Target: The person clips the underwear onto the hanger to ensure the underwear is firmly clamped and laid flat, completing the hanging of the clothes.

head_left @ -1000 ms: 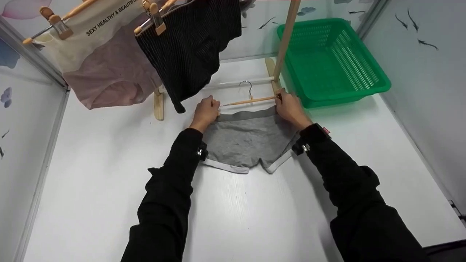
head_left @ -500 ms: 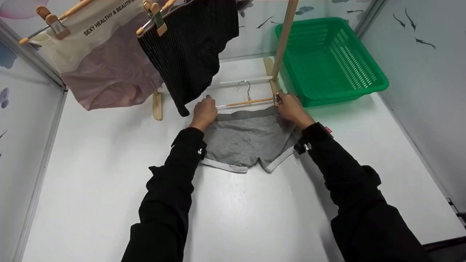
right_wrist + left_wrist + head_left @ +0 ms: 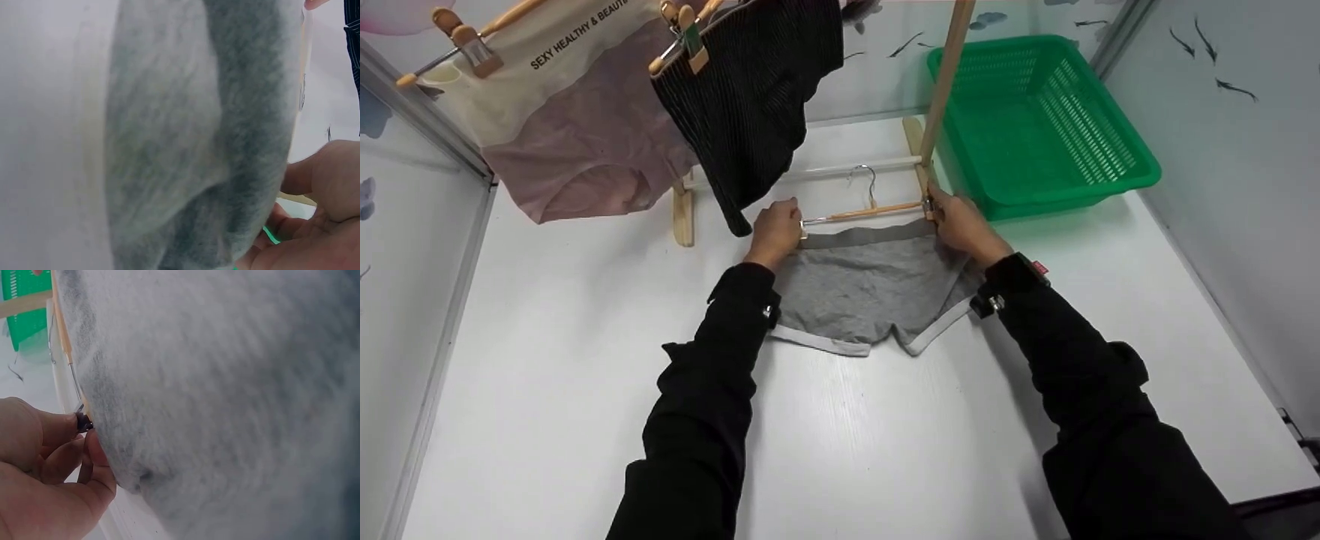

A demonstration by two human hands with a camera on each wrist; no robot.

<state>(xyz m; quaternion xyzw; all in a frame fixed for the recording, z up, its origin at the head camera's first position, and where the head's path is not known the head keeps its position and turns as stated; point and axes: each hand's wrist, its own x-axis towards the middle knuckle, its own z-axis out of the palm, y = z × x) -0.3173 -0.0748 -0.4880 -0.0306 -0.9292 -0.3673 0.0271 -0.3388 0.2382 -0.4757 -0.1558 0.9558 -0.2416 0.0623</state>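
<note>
Left hand (image 3: 775, 229) pinches hanger (image 3: 864, 212) clip at shorts' (image 3: 862, 289) 10 o'clock; right hand (image 3: 964, 225) curls on clip at 2 o'clock.

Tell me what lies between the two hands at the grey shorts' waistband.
In the head view, the wooden hanger and the grey shorts' waistband span from left hand to right hand.

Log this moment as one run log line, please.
left hand: pinches hanger clip | right hand: grips other clip | grey shorts: flat on table
</note>
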